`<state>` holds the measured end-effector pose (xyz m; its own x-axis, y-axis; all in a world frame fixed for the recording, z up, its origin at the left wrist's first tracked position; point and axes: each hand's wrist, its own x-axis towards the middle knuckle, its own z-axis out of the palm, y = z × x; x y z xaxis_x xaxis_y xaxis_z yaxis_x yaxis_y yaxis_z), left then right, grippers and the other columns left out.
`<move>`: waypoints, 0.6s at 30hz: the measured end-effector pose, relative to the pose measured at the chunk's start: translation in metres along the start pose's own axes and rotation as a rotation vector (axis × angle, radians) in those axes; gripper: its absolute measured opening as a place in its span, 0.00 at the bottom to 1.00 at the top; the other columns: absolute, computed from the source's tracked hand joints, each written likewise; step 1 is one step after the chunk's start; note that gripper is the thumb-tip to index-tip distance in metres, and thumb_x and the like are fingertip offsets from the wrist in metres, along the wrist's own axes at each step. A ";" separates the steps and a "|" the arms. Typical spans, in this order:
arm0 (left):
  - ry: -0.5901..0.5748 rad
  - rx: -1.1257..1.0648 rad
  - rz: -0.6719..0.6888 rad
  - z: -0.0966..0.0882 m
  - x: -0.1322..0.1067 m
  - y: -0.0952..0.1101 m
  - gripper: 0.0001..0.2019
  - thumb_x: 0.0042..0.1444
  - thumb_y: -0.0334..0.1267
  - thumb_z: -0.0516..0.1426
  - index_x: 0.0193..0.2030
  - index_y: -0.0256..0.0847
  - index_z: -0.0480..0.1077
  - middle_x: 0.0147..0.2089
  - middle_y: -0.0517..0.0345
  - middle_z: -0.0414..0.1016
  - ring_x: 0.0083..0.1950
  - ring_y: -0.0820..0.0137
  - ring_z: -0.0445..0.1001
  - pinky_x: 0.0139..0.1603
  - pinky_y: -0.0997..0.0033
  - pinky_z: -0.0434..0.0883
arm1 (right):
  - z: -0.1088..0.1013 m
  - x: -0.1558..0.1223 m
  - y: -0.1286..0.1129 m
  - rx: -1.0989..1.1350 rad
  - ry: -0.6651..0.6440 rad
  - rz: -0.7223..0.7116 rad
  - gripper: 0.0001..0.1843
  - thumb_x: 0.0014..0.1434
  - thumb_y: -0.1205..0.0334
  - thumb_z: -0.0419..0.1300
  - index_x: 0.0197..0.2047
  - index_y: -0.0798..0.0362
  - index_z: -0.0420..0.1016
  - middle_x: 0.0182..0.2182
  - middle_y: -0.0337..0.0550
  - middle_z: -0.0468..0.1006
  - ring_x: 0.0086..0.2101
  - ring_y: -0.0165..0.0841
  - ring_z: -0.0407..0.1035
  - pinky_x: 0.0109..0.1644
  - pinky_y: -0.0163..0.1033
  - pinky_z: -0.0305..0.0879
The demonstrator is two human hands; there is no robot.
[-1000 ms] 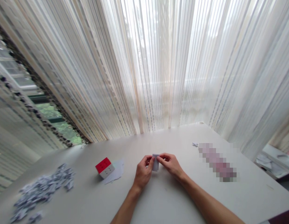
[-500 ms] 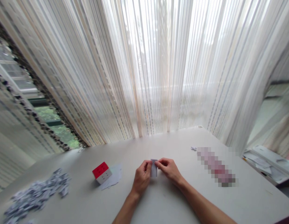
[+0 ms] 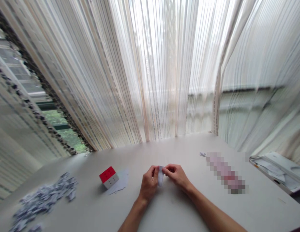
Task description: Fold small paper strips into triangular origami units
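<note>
A small slip of paper (image 3: 160, 178) is pinched between my two hands above the white table. My left hand (image 3: 150, 181) grips its left side with thumb and fingers. On the opposite side, my right hand (image 3: 176, 175) holds the upper right edge between thumb and forefinger. The slip looks bent, its lower end hanging free; any marks on it are too blurred to read. Left of my hands, a red and white cube (image 3: 109, 178) rests on some flat paper sheets (image 3: 122, 183).
A heap of small folded paper pieces (image 3: 42, 199) spreads over the left of the white table (image 3: 92, 212). To the right lie a tiny paper piece (image 3: 202, 154) and a pixelated pinkish object (image 3: 225, 174). Striped sheer curtains (image 3: 159, 96) hang along the far edge.
The slip has gone from flat and upright to bent between my fingers. Both hands keep their pinch. The curtain on the right has billowed, and the view has shifted slightly.
</note>
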<state>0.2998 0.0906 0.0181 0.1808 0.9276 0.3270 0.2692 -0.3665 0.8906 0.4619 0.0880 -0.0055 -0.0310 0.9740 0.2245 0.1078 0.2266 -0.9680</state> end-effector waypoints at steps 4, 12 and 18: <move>-0.007 -0.004 0.006 0.001 0.000 -0.003 0.16 0.60 0.49 0.52 0.34 0.39 0.72 0.25 0.60 0.71 0.27 0.70 0.67 0.29 0.75 0.63 | 0.000 -0.001 0.001 -0.024 0.019 -0.018 0.19 0.55 0.47 0.62 0.29 0.56 0.80 0.23 0.39 0.76 0.25 0.30 0.66 0.30 0.33 0.60; -0.015 -0.119 -0.053 0.001 0.002 -0.006 0.17 0.60 0.50 0.52 0.30 0.38 0.69 0.22 0.63 0.65 0.24 0.73 0.63 0.24 0.77 0.59 | 0.000 -0.003 -0.001 -0.044 0.010 -0.035 0.18 0.56 0.48 0.61 0.29 0.56 0.78 0.23 0.39 0.75 0.25 0.30 0.65 0.29 0.33 0.59; 0.004 -0.058 -0.046 0.000 0.002 -0.009 0.16 0.59 0.50 0.53 0.31 0.39 0.69 0.22 0.64 0.64 0.23 0.74 0.62 0.24 0.77 0.58 | 0.004 -0.008 -0.003 -0.091 0.013 -0.051 0.17 0.55 0.49 0.61 0.27 0.56 0.77 0.22 0.39 0.74 0.24 0.29 0.63 0.27 0.32 0.58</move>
<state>0.2978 0.0955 0.0112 0.1658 0.9436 0.2867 0.2222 -0.3190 0.9213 0.4583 0.0798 -0.0050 -0.0263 0.9611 0.2750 0.1966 0.2747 -0.9412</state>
